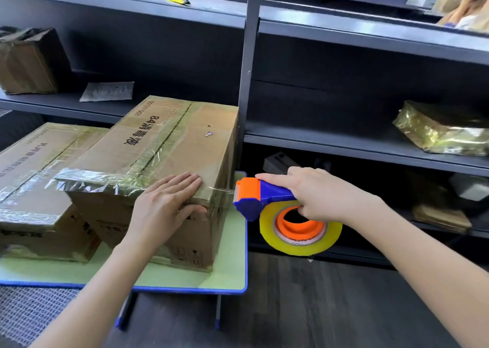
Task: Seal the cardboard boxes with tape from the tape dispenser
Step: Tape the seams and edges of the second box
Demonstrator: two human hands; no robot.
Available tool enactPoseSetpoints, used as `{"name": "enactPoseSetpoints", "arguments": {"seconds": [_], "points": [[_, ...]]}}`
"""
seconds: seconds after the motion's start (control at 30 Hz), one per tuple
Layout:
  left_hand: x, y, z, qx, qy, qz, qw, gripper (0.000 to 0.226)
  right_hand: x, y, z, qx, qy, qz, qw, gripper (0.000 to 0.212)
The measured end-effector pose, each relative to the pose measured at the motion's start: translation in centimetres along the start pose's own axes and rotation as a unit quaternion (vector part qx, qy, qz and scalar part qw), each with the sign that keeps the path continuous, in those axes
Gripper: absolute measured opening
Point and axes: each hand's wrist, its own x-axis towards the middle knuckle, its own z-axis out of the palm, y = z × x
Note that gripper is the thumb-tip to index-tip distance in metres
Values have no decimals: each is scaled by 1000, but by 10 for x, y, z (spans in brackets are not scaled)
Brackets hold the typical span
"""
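A large cardboard box (169,141), heavily taped along its top seam, stands on a green table with a blue rim (232,290). My left hand (165,205) lies flat on the box's near right corner, fingers straight, thumb on the front face. My right hand (315,194) grips the blue and orange tape dispenser (260,195) just right of the box, index finger stretched along its top. A short strip of clear tape runs from the dispenser to the box corner. The yellowish tape roll (300,230) hangs below the hand. A second taped box (34,178) lies at the left.
Dark metal shelving (365,146) rises behind the table, with an upright post (247,83) close to the box. A tape-wrapped parcel (442,128) sits on the right shelf, a worn box (29,62) on the left shelf. Dark floor lies below right.
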Motion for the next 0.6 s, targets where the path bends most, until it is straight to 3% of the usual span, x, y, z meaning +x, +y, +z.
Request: {"name": "enactPoseSetpoints", "arguments": {"seconds": [0.23,0.4,0.6], "points": [[1,5,-2,9,-40,3,999,70,-1,-8,10,-56,-17,3,998,83],[0,12,-7,26,-55,28,998,46,9,-19,23,-57,-41,5,998,80],[-5,25,-15,7,-91,-17,996,63,32,-33,17,-92,-58,-10,994,76]]}}
